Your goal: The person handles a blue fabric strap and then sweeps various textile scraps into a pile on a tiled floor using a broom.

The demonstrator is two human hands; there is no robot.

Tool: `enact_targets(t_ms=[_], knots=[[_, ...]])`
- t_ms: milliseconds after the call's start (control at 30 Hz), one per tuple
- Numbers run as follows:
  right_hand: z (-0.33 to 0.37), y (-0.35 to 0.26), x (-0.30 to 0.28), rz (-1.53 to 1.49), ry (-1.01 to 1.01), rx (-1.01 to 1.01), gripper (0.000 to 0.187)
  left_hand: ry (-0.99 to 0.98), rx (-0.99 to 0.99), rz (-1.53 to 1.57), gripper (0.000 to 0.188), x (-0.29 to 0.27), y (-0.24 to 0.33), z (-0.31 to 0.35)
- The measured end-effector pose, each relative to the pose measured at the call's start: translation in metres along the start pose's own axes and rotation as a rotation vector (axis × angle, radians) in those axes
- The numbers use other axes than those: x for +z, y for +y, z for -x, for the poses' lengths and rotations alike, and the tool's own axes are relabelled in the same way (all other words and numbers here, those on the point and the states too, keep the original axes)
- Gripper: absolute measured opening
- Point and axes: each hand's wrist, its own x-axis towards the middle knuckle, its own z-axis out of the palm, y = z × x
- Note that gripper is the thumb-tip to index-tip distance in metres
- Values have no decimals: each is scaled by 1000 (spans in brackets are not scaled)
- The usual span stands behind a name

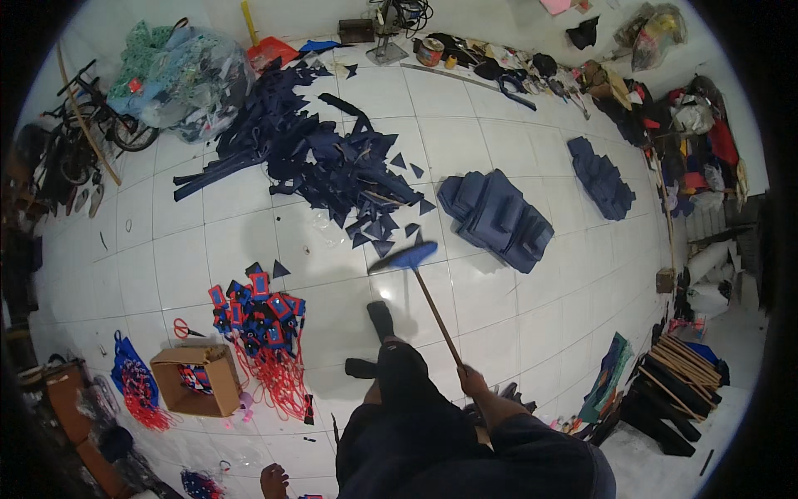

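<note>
My right hand (473, 382) is wrapped round the wooden handle of a broom (437, 312). The broom's blue head, with dark bristles, rests on the white tiles ahead of my feet. Just beyond it, small dark-blue triangular fabric scraps (382, 248) lie near a large heap of dark-blue fabric offcuts (332, 162). Right of the broom head sits a stack of folded dark-blue fabric pieces (499, 218). Low at the frame's edge hangs my left hand (274, 480), fingers loosely curled and slightly apart, with nothing seen in it.
At left on the floor are a pile of red-and-blue pouches with red cords (264, 320), a cardboard box (193, 406) and red-handled scissors (184, 329). A second fabric stack (600, 179) lies far right. Plastic bags (195, 87) and a bicycle (100, 125) stand back left.
</note>
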Motion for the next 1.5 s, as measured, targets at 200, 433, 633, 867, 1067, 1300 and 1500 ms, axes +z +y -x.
enact_targets(t_ms=[200,433,633,867,1067,1300,1500], knots=[[-168,-111,-43,-4,-37,-199,32,-157,185,-119,24,16,-9,16],[-382,-287,-49,110,-54,-358,36,-99,-69,-149,23,83,52,33],[-599,-543,-49,190,72,-644,27,-49,-198,-37,26,142,111,49],[-540,-461,-97,-29,114,-579,34,-170,-231,309,30,176,105,50],[-355,-333,-172,101,-33,-502,37,-21,146,-262,26,187,99,22],[-147,-200,-180,29,-470,-28,42,-14,130,21,38,183,66,64],[-34,-69,-106,241,-481,-36,51,80,-44,153,32,116,-88,88]])
